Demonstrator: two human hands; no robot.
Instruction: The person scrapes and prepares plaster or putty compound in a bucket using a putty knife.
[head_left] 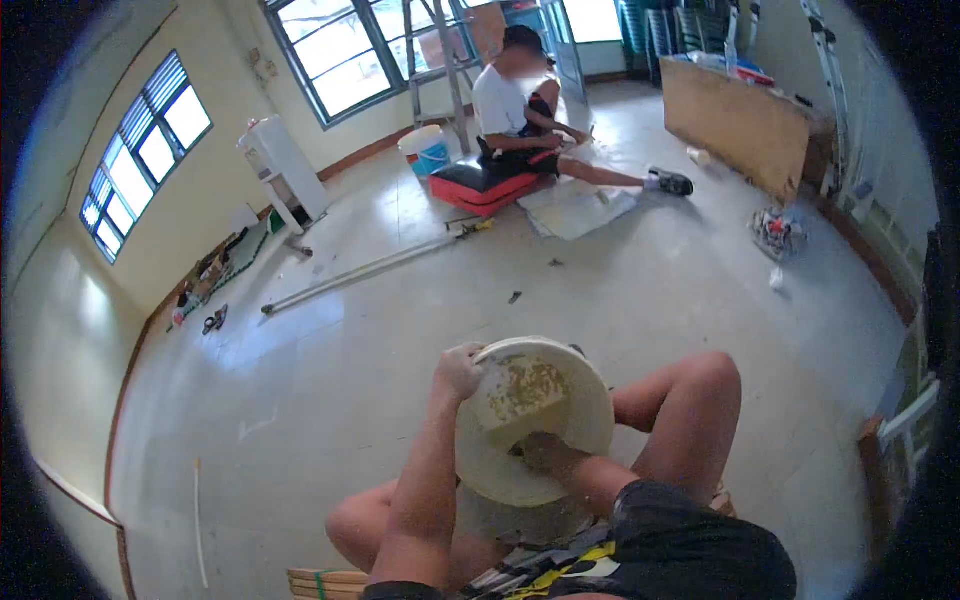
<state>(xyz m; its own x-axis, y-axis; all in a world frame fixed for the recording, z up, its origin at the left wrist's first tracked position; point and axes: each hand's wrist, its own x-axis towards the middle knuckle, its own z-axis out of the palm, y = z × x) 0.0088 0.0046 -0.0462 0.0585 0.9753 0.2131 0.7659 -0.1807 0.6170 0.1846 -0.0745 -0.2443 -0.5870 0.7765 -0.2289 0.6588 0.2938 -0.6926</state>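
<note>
A pale round bucket is tilted between my bent legs, its mouth facing me. Brownish-yellow clumps and smears stick to its inside. My left hand grips the upper left rim, fingers wrapped over the edge. Deep inside the bucket is my right hand, low and near the wall. Its fingers look curled, but they are dark and partly hidden, so what they hold cannot be made out.
Another person sits on a red and black cushion ahead. A long pole lies across the floor. A white-and-blue bucket, a stepladder and a leaning wooden board stand farther back. Wooden strips lie beside me.
</note>
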